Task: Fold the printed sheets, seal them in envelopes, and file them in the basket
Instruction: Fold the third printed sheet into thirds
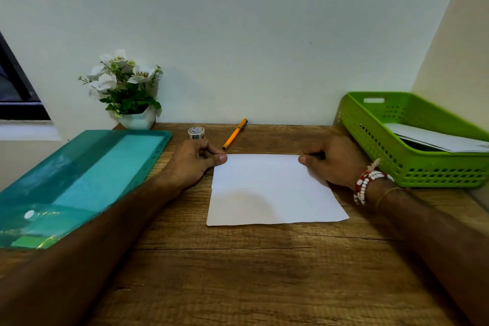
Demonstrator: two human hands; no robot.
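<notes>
A white sheet of paper (275,190) lies on the wooden desk (238,267) in front of me, with a faint crease across its middle. My left hand (194,160) pinches the sheet's far left corner between thumb and curled fingers. My right hand (334,160) pinches the far right corner the same way; bead bracelets sit on that wrist. A green plastic basket (381,145) stands at the right, with white envelopes (434,139) lying inside it.
A teal plastic document folder (79,182) lies at the left, partly under my left forearm. A small roll of tape (196,132) and an orange pen (235,133) lie beyond the sheet. A white pot of flowers (127,90) stands against the wall.
</notes>
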